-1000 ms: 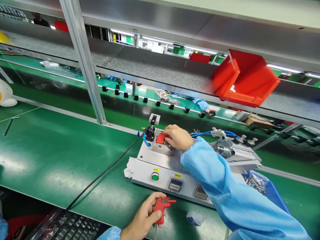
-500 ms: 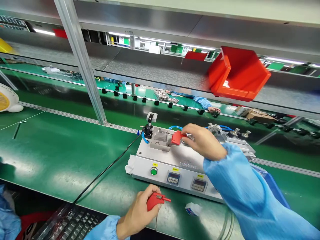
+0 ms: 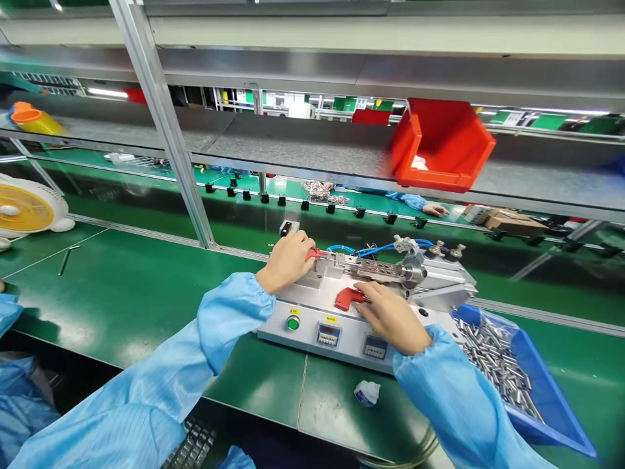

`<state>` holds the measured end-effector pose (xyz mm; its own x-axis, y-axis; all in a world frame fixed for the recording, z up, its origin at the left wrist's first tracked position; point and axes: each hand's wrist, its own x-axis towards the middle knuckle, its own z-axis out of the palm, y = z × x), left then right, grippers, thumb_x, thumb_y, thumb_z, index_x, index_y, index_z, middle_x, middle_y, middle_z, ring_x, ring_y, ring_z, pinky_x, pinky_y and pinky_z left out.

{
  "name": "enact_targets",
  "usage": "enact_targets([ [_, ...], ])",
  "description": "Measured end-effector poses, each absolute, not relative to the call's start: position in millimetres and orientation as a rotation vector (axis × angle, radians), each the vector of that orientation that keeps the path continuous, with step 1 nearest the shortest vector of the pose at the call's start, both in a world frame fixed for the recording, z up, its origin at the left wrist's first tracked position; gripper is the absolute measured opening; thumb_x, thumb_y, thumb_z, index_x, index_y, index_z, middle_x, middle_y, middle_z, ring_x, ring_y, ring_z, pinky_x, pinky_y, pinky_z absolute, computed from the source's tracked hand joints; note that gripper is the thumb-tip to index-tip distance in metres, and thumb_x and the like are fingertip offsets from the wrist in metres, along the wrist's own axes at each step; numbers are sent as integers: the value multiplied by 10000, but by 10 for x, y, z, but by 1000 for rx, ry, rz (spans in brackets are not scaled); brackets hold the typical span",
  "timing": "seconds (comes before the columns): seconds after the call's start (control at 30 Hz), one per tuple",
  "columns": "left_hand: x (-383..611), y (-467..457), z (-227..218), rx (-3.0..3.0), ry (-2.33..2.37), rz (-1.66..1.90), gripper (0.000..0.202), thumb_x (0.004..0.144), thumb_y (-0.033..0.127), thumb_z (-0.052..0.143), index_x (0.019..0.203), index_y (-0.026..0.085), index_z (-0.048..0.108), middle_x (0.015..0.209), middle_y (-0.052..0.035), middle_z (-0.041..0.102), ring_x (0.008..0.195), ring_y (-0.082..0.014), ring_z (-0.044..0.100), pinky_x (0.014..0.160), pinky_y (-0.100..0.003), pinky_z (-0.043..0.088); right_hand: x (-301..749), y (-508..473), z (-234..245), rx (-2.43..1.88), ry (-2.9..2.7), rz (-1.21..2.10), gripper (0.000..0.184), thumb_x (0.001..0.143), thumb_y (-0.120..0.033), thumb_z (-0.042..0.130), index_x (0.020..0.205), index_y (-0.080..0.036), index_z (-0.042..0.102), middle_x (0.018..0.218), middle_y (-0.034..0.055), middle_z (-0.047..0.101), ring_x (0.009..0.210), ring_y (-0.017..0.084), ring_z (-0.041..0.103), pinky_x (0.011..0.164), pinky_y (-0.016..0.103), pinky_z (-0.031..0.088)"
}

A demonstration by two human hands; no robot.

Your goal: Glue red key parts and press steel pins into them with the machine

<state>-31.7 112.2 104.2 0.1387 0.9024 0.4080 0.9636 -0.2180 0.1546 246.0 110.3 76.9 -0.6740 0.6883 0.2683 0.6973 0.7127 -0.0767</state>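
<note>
Your left hand [image 3: 286,260] is closed round a small red plastic piece [image 3: 313,253], only its tip showing, at the nest on top of the grey metal fixture box [image 3: 307,331]. Your right hand [image 3: 390,317] pinches the stem end of a second red plastic piece [image 3: 346,298], which lies flat on the box's top plate, just behind the green push-button [image 3: 293,322] and counters. Both pieces look light, stiff and smooth, so prob. slippery w/ bare fingers; the thin stem looks like the weak spot. Best hold, I'd judge: the flat body, thumb and forefinger on opposite faces. A blue plastic tray of metal pins [image 3: 556,407] sits just right of the box on the green surface [image 3: 122,293].
</note>
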Motion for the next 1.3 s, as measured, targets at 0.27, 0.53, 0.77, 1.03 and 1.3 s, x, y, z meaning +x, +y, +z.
enact_targets([
  [0.27, -230, 1224, 1151, -2296, -1988, -361, 196, 983, 174, 588, 1000, 143, 781, 1048, -125, 715, 1027, -296, 714, 823, -346, 561, 2645, 1036, 670, -1039, -2591, -95, 281, 1045, -268, 494, 1292, -204, 613, 1219, 137, 705, 1076, 293, 697, 895, 413, 584],
  [0.53, -215, 1182, 1148, -2269, -1999, -335, 187, 979, 174, 600, 1001, 139, 782, 1066, -134, 723, 1031, -295, 702, 809, -342, 547, 2698, 1003, 672, -1026, -2579, -72, 312, 1057, -289, 444, 1317, -215, 598, 1229, 134, 698, 1077, 291, 700, 903, 424, 592],
  [0.77, -417, 1121, 1055, -2311, -1926, -457, 287, 1018, 173, 506, 867, 183, 750, 1024, -88, 728, 966, -236, 667, 807, -327, 531, 2854, 987, 632, -1106, -2415, -95, 293, 1044, -320, 445, 1234, -227, 647, 1150, 127, 707, 1028, 289, 700, 829, 399, 598],
  [1.03, -456, 250, 321, -2427, -1411, -834, 298, 1081, 273, 465, 952, 202, 723, 846, -61, 705, 782, -211, 645, 750, -322, 516, 3185, 513, 412, -1272, -2164, -73, 274, 1065, -347, 446, 1130, -222, 681, 917, 90, 702, 826, 244, 692, 783, 359, 562],
  [1.3, -484, 32, 50, -2590, -1659, -646, 195, 1068, 287, 464, 1068, 253, 655, 870, -15, 757, 726, -193, 714, 622, -271, 492, 3500, 382, 213, -1377, -2272, 79, 252, 1071, -358, 429, 1084, -250, 656, 917, 72, 707, 748, 219, 704, 650, 320, 539],
])
